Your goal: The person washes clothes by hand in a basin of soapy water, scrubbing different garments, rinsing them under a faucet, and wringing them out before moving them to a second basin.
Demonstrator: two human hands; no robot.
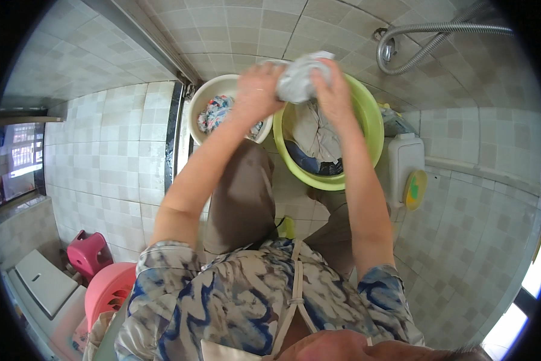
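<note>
A bunched light grey-white cloth (303, 79) is held up between my two hands, slightly blurred by motion. My left hand (258, 93) is closed on its left side, and my right hand (332, 91) grips its right side; some fingertips are hidden. Below the cloth stands a lime-green basin (374, 129) with a beige garment (314, 135) and a dark blue garment (301, 159) in it. Left of that basin is a smaller white basin (196, 117), partly covered by my left forearm. A colourful printed cloth (216, 111) lies crumpled inside it.
A metal shower hose (380, 57) hangs on the tiled wall at the far right. Right of the green basin stand a white plastic jug (404, 157) and a yellow dish (416, 189) with something green. A pink stool (88, 253) and pink basin (105, 292) sit at lower left.
</note>
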